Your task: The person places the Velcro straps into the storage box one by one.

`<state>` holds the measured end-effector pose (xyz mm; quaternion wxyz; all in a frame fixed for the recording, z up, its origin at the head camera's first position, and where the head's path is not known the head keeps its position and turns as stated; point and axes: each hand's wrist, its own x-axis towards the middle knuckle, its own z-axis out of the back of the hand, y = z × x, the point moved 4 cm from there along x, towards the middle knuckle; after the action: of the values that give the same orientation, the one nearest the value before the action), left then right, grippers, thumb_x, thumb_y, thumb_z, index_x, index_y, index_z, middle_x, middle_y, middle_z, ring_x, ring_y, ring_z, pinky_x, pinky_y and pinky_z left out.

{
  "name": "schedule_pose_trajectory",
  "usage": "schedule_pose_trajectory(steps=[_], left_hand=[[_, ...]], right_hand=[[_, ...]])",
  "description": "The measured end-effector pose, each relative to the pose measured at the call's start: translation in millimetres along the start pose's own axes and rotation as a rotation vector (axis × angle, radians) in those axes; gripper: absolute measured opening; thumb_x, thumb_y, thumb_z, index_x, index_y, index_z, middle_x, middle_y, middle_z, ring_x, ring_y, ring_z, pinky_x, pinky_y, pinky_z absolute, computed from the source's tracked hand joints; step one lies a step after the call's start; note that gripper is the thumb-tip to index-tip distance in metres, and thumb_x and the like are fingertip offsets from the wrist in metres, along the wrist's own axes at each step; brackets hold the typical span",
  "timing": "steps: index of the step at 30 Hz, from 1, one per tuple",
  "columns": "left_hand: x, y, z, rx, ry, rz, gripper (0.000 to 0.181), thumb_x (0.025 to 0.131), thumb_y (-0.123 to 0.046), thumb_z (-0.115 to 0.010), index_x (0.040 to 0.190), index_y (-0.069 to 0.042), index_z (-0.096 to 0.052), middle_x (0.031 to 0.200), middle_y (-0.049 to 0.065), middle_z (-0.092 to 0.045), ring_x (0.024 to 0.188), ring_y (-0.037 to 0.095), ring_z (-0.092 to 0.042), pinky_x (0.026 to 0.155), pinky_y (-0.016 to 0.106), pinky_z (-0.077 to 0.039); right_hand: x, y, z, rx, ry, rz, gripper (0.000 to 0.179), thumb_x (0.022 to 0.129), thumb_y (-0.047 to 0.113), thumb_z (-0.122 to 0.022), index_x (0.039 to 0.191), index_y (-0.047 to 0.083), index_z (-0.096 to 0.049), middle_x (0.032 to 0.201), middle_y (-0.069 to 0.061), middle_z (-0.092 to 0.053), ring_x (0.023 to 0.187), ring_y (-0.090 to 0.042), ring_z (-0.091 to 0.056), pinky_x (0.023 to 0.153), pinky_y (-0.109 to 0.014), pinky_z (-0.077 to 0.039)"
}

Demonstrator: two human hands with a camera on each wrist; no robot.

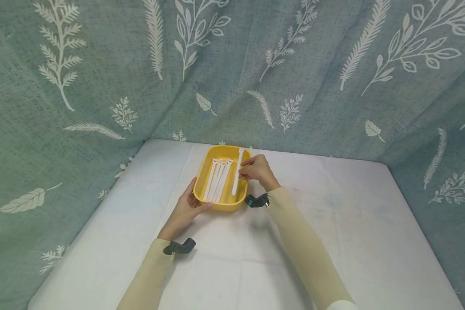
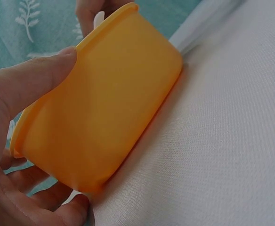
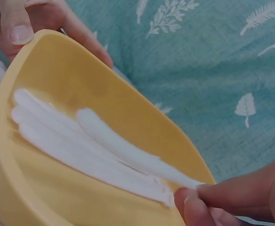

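Note:
A yellow plastic tray [image 1: 224,207] stands on the table, long and round-cornered. Several white hook-and-loop cable ties [image 1: 222,181] lie side by side in its left half, slotted heads toward the far end. My left hand [image 1: 185,214] grips the near left corner, thumb on the rim [image 2: 70,52] and fingers curled round the outer wall. Over the tray's right side, my right hand [image 1: 257,169] pinches one white cable tie [image 1: 235,183] between thumb and fingers. In the right wrist view, this held tie [image 3: 123,143] extends from the fingertips across the tray, overlapping the others.
A white cloth [image 1: 333,241] covers the table around the tray. Behind it hangs a grey-green curtain [image 1: 232,107] with white leaf prints, close to the tray's far end. Dark wrist devices [image 1: 180,246] are strapped over both beige sleeves [image 1: 306,241].

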<state>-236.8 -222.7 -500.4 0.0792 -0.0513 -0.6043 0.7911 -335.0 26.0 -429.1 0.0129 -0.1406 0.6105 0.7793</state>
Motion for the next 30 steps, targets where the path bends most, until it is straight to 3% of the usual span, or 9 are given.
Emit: schedule_pose_trajectory(steps=[5,10,16,18,20,22,24,26,30], left_hand=[[-1.3,-0.4,0.6,-0.002,-0.002,-0.007,0.116,0.088,-0.028,-0.084,0.168,-0.016,-0.002,0.176,0.007,-0.013,0.161,0.035,-0.021,0.132,0.045,-0.029],[-2.3,-1.2,0.4,-0.01,-0.002,-0.01,0.114,0.089,-0.026,-0.084,0.168,-0.017,-0.003,0.176,0.007,-0.013,0.161,0.034,-0.02,0.132,0.044,-0.028],[-2.4,-2.3,0.5,-0.021,0.004,-0.005,0.115,0.088,-0.026,-0.084,0.168,-0.017,-0.001,0.176,0.007,-0.012,0.161,0.034,-0.02,0.133,0.044,-0.027],[-2.4,-2.0,1.0,-0.021,0.003,-0.009,0.115,0.089,-0.026,-0.084,0.168,-0.016,-0.001,0.176,0.007,-0.012,0.161,0.033,-0.02,0.133,0.043,-0.027],[-2.8,-1.5,1.3,-0.023,0.0,-0.009,0.115,0.089,-0.026,-0.084,0.168,-0.015,-0.002,0.176,0.007,-0.013,0.161,0.033,-0.021,0.132,0.042,-0.028],[-3.3,-1.1,1.5,-0.024,0.001,-0.01,0.115,0.089,-0.026,-0.084,0.168,-0.015,-0.001,0.176,0.008,-0.013,0.161,0.033,-0.021,0.132,0.041,-0.029],[-3.8,-0.4,1.4,-0.024,0.003,-0.009,0.115,0.089,-0.027,-0.084,0.168,-0.016,-0.001,0.176,0.008,-0.013,0.161,0.033,-0.021,0.131,0.04,-0.029],[-4.4,-0.4,1.3,-0.025,0.006,-0.01,0.116,0.089,-0.027,-0.084,0.168,-0.016,-0.001,0.176,0.008,-0.012,0.161,0.033,-0.021,0.131,0.041,-0.029],[-3.9,-0.6,0.7,-0.015,0.008,-0.017,0.116,0.088,-0.028,-0.084,0.168,-0.016,-0.001,0.176,0.007,-0.013,0.161,0.033,-0.022,0.131,0.041,-0.029]], right_hand=[[1.6,5.5,-8.2,-0.061,0.0,-0.008,0.029,0.088,-0.007,-0.074,0.116,-0.011,-0.069,0.092,-0.024,-0.077,0.065,-0.02,-0.076,0.082,-0.041,-0.07],[2.9,11.0,-16.9,-0.171,-0.014,-0.016,0.031,0.088,-0.005,-0.075,0.118,-0.01,-0.069,0.104,-0.028,-0.076,0.061,-0.017,-0.074,0.086,-0.043,-0.069],[8.0,13.1,-26.6,-0.322,-0.06,-0.019,0.041,0.085,-0.006,-0.075,0.125,-0.01,-0.067,0.111,-0.027,-0.075,0.073,-0.024,-0.079,0.074,-0.033,-0.07],[9.5,13.5,-30.2,-0.386,-0.064,-0.01,0.041,0.085,-0.006,-0.075,0.125,-0.009,-0.067,0.109,-0.025,-0.076,0.07,-0.022,-0.078,0.073,-0.032,-0.07],[11.4,13.4,-33.9,-0.449,-0.069,0.003,0.033,0.083,-0.007,-0.074,0.116,-0.008,-0.07,0.098,-0.02,-0.076,0.06,-0.017,-0.074,0.065,-0.029,-0.069],[13.2,13.5,-37.5,-0.511,-0.069,0.013,0.01,0.081,-0.009,-0.072,0.089,-0.004,-0.068,0.074,-0.012,-0.069,0.046,-0.01,-0.058,0.051,-0.022,-0.061],[14.8,13.4,-41.2,-0.555,-0.064,0.021,0.026,0.078,-0.011,-0.068,0.065,0.004,-0.052,0.055,-0.005,-0.053,0.04,-0.008,-0.039,0.039,-0.019,-0.045],[16.3,13.1,-45.2,-0.58,-0.049,0.025,0.044,0.078,-0.013,-0.064,0.055,0.012,-0.035,0.046,0.0,-0.037,0.04,-0.009,-0.025,0.036,-0.019,-0.032],[17.4,11.9,-50.3,-0.592,-0.041,0.022,0.051,0.08,-0.014,-0.061,0.05,0.015,-0.032,0.042,0.002,-0.033,0.038,-0.011,-0.027,0.035,-0.019,-0.033]])
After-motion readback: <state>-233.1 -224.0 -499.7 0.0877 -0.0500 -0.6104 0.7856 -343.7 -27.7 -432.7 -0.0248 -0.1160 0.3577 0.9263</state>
